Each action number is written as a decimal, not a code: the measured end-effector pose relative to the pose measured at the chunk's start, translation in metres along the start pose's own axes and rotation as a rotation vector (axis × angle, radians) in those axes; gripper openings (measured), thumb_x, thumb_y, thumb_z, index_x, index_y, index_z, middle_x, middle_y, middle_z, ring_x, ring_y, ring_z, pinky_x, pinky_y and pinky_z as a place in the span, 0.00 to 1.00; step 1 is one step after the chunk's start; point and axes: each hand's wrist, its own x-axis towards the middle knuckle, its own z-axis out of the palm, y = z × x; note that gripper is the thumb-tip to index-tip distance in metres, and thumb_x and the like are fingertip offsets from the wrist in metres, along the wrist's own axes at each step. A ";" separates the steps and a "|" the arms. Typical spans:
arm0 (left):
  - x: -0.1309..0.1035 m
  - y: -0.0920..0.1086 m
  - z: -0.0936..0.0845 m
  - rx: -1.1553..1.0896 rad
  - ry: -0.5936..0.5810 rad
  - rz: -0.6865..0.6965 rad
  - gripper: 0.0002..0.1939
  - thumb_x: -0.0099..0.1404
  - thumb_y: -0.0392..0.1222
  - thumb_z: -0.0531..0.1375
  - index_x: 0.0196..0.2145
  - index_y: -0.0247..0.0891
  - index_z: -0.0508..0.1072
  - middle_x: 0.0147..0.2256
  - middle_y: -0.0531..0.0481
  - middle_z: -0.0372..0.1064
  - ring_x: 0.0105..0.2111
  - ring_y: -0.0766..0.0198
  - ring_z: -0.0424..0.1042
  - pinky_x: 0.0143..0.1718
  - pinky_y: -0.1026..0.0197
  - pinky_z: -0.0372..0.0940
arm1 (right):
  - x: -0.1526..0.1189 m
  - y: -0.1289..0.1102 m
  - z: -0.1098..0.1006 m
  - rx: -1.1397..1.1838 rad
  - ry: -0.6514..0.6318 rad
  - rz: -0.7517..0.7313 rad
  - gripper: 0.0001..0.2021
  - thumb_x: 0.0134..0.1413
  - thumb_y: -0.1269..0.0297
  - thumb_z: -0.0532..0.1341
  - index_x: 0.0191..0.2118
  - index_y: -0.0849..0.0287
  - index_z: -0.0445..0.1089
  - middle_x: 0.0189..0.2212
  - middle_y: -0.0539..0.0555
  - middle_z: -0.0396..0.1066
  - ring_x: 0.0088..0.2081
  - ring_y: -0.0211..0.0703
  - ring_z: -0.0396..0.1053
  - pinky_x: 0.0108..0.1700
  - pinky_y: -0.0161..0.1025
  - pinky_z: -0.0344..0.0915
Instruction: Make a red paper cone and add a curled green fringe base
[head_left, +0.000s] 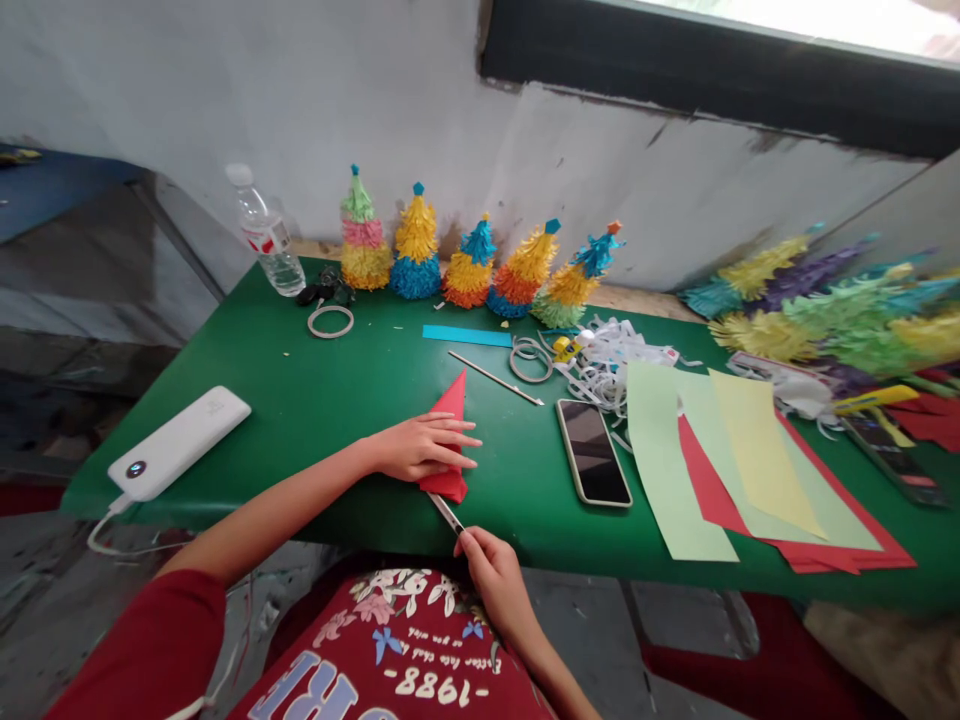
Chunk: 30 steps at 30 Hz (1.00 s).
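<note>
A folded piece of red paper (452, 396), pointed at its far end, lies on the green table near its front edge. My left hand (421, 446) rests flat across it with the fingers stretched out. Below, my right hand (491, 572) is closed round the near end of a slim silver knife (446, 511). The far end of its blade goes in at the near edge of the red paper, where it is hidden. Ahead of my hands lies a thin stick (495, 378).
Several fringed paper trees (417, 245) line the wall, with more at the right. A phone (594, 453), coloured paper sheets (679, 470) and white paper strips (604, 360) lie to the right. A power bank (180, 443) and a water bottle (268, 240) stand left. A blue strip (466, 336) lies ahead.
</note>
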 end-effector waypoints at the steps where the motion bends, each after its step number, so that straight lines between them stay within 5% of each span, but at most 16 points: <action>1: -0.004 -0.002 -0.003 0.005 -0.004 -0.008 0.21 0.71 0.42 0.47 0.59 0.51 0.64 0.63 0.55 0.55 0.66 0.60 0.45 0.66 0.52 0.40 | 0.001 0.000 -0.002 -0.006 -0.004 -0.002 0.21 0.58 0.48 0.52 0.25 0.60 0.65 0.13 0.43 0.47 0.18 0.32 0.46 0.21 0.33 0.42; 9: -0.025 -0.015 -0.004 0.112 -0.087 -0.060 0.25 0.71 0.47 0.46 0.64 0.53 0.54 0.67 0.57 0.42 0.68 0.59 0.37 0.67 0.51 0.33 | 0.005 0.000 -0.004 0.063 -0.070 0.035 0.21 0.56 0.47 0.52 0.25 0.60 0.65 0.12 0.42 0.46 0.16 0.31 0.44 0.20 0.33 0.41; 18: -0.024 -0.015 0.000 0.107 -0.066 -0.094 0.24 0.71 0.47 0.46 0.63 0.56 0.54 0.67 0.60 0.43 0.67 0.59 0.39 0.67 0.51 0.33 | 0.004 -0.003 0.006 0.153 -0.104 0.062 0.21 0.55 0.45 0.53 0.27 0.60 0.64 0.11 0.41 0.47 0.15 0.30 0.43 0.19 0.32 0.41; 30: -0.025 -0.015 -0.004 0.101 -0.096 -0.031 0.36 0.64 0.63 0.52 0.65 0.50 0.51 0.67 0.53 0.40 0.68 0.52 0.36 0.66 0.48 0.30 | 0.001 -0.003 0.004 0.176 -0.124 0.083 0.22 0.54 0.43 0.54 0.27 0.59 0.63 0.11 0.40 0.46 0.14 0.29 0.42 0.18 0.31 0.40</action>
